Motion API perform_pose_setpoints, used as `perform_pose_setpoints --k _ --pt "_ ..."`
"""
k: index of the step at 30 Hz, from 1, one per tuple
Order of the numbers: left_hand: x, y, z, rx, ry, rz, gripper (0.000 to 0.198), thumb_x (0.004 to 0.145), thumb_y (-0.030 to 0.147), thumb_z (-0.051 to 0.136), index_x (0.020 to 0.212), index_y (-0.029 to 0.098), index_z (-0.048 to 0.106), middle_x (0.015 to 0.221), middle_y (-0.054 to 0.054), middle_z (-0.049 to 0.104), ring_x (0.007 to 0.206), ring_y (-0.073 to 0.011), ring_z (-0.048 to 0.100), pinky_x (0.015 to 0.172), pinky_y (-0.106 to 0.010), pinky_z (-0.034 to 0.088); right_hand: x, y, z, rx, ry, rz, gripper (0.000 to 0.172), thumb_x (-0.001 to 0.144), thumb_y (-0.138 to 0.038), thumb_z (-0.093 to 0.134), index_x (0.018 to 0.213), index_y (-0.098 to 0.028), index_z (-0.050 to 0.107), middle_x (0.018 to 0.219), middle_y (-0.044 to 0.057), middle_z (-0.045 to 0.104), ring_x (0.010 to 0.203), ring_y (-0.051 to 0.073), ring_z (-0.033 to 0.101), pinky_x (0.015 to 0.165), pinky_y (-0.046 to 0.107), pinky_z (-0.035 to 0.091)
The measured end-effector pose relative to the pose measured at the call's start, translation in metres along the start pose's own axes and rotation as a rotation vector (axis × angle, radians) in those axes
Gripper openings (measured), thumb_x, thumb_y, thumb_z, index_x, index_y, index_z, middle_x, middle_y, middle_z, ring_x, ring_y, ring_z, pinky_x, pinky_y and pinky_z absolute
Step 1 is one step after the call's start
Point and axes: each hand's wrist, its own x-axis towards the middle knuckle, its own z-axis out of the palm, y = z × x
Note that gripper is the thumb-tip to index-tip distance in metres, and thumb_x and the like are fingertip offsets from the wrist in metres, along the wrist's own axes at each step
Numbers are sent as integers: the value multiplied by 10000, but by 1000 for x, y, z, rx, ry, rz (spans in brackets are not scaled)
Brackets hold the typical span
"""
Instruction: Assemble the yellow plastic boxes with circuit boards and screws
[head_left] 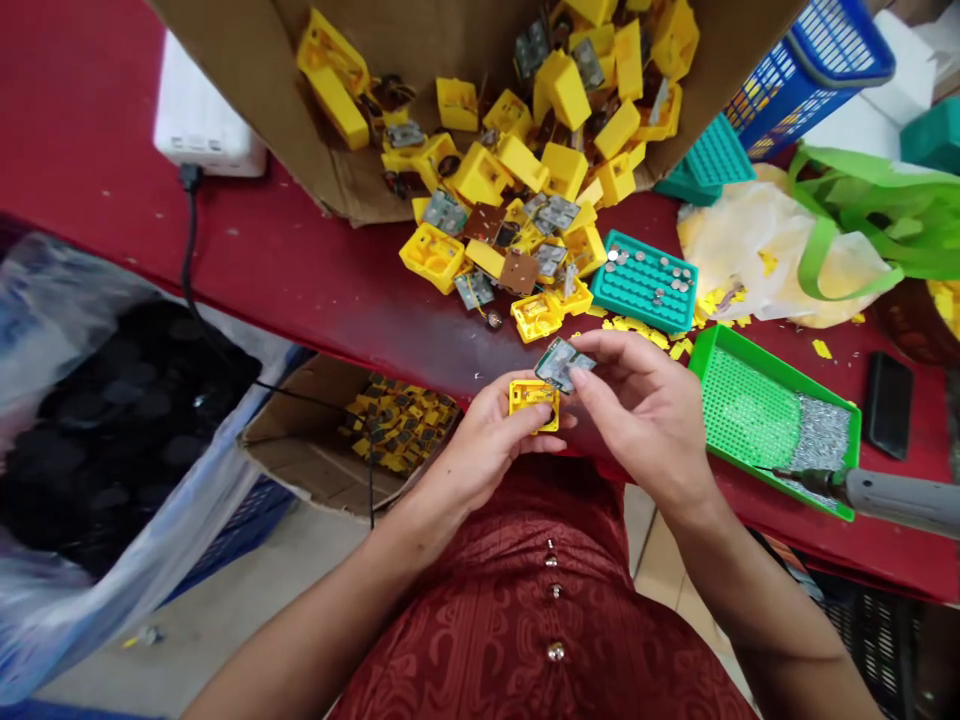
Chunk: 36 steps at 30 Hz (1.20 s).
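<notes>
My left hand (491,425) grips a small yellow plastic housing (523,395), its hollow side facing up and the thumb pressed into it. Between the thumb and fingers of my right hand (637,395) is a small circuit board (559,362), tilted just above the housing's upper right edge. Whether wires join the board to the housing I cannot make out. Beyond my hands lies a heap of yellow housings (433,257), circuit boards and brown square pieces, spilling from a cardboard box (300,150) on its side.
A teal tray (649,310) holds several small round metal parts. To the right are a green basket (739,400) of screws, an electric screwdriver (900,497) over it, and a black phone (889,405). Below the red table's edge stands a carton (300,450) of yellow parts. A black cable (189,230) hangs left.
</notes>
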Motion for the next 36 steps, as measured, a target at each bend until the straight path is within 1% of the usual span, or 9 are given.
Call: perform_pose_setpoints --k 3,8,12,16,21,25,31,34,36 --pt "-3 -1 1 6 9 31 416 626 182 859 983 151 647 909 -21 693 770 -140 663 658 -262 601 -3 -1 3 -52 13 -28 117 868 -159 628 969 -217 640 927 0 701 838 125 673 772 298 563" --pt "2 -4 6 233 107 121 411 582 231 895 866 164 606 792 9 645 645 -113 584 542 -217 480 -9 -8 7 -118 -12 -66 145 861 -135 606 978 -218 619 914 -3 685 819 124 664 749 297 551" --pt "7 -4 7 384 151 207 275 664 243 826 810 187 599 727 19 635 625 -127 581 574 -250 468 -11 -13 6 -226 22 -145 131 859 -133 602 962 -214 614 914 9 676 845 140 651 760 315 548" --pt "5 -3 6 427 128 277 188 717 216 763 825 198 610 773 11 652 677 -140 606 630 -264 487 -17 -12 3 -225 39 -152 107 885 -158 598 977 -213 609 923 19 666 846 144 643 760 321 545" --pt "-3 -3 5 225 63 158 331 693 274 831 947 179 642 891 -18 676 772 -147 635 705 -272 530 -31 -7 5 -107 69 -137 168 874 -108 606 1002 -217 601 940 19 658 871 142 639 784 325 543" --pt "-7 2 1 -29 -6 -7 345 656 234 871 932 169 674 830 -5 692 740 -125 640 695 -244 539 -41 1 9 -52 33 -265 226 846 -38 585 984 -217 599 942 25 682 895 155 650 808 354 559" --pt "-13 13 -10 -144 -86 -150 441 575 89 808 998 188 735 934 -44 769 831 -160 694 755 -250 554 -45 9 10 -166 42 -452 254 803 -4 594 976 -190 593 900 42 701 852 158 642 787 357 557" --pt "-16 17 -9 -187 -132 -184 410 582 174 793 991 179 760 942 -71 776 860 -190 696 765 -267 558 -45 9 8 -242 11 -530 245 793 25 593 953 -160 586 889 66 710 843 154 642 800 347 549" --pt "-17 19 -6 -147 -108 -181 342 642 228 799 976 170 753 918 -72 774 831 -179 691 744 -257 547 -45 9 5 -305 -23 -579 225 797 32 593 937 -144 591 904 84 722 849 163 639 809 355 544"
